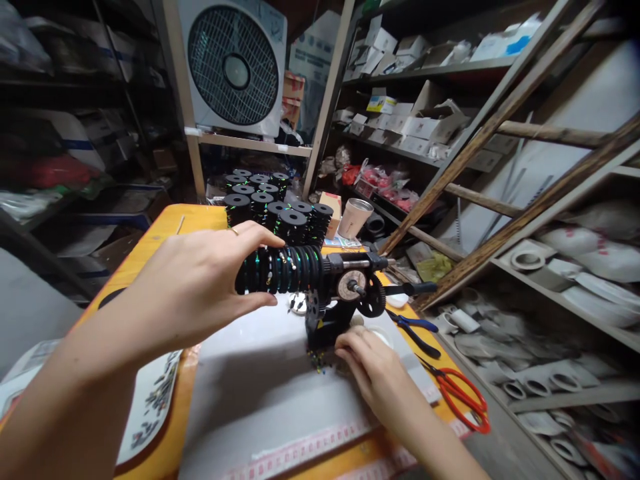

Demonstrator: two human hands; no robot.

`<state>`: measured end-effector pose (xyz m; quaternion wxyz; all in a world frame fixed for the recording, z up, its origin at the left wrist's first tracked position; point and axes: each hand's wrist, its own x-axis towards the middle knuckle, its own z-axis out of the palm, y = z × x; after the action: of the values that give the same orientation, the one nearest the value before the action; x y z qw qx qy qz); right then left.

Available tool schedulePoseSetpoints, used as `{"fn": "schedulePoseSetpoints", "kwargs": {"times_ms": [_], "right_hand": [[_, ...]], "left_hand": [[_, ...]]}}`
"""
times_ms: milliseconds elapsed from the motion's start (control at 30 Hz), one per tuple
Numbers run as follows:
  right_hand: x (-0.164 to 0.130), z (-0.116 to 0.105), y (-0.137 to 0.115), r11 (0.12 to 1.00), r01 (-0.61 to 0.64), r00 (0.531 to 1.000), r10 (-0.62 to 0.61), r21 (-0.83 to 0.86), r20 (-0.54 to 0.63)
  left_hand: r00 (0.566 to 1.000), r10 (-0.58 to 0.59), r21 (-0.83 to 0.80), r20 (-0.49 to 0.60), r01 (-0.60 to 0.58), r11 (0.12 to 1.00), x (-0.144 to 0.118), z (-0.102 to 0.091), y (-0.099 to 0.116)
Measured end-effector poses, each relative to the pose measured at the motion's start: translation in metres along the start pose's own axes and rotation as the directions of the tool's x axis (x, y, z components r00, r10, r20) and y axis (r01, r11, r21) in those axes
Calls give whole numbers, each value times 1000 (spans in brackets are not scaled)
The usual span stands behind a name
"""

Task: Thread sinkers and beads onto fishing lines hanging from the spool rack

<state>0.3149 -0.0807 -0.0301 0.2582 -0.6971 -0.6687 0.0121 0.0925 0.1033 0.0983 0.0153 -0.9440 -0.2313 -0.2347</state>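
My left hand (215, 283) is closed around the left end of a row of black spools (300, 267), thumb beneath and index finger on top. Shiny green-blue line and small beads show in the grooves. The spools sit on the shaft of a black hand-cranked winder (345, 293) with gears and a round dial. Below the winder, my right hand (363, 357) rests low over the grey-white board (240, 393) with its fingertips together; what they pinch, if anything, is hidden. Tiny coloured beads (319, 361) lie just left of those fingertips.
Blue-handled pliers (415, 330) and red-handled scissors (463, 399) lie at right on the orange table (137, 257). Stacked black spools (293, 219) and a cup (355, 219) stand behind. A white tray (131, 417) holds small dark pieces. A wooden ladder (480, 143) leans at right.
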Motion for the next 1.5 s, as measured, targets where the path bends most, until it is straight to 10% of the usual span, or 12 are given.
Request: {"fn": "schedulePoseSetpoints", "kwargs": {"times_ms": [367,633,900,1067,1233,1500], "right_hand": [[-13,-24,34,989,-135,990,132,-65,-43],[-15,1,32,993,-108,991,103,-44,-88],[8,-32,-20,977,136,977,-105,165,-186],[61,-65,-63,878,396,874,-270,270,-404],[109,-58,-82,870,469,776,-324,152,-540],[120,-50,-81,871,477,769,-352,113,-533]], "left_hand": [[1000,0,9,-10,0,1000,0,0,-1],[997,-48,25,61,47,999,1,-7,8],[1000,-2,4,10,2,1000,-1,-2,3],[1000,-8,-27,16,8,1000,0,-1,0],[998,-22,-56,63,25,998,0,-3,2],[998,-9,-81,65,15,997,-1,0,0]]}}
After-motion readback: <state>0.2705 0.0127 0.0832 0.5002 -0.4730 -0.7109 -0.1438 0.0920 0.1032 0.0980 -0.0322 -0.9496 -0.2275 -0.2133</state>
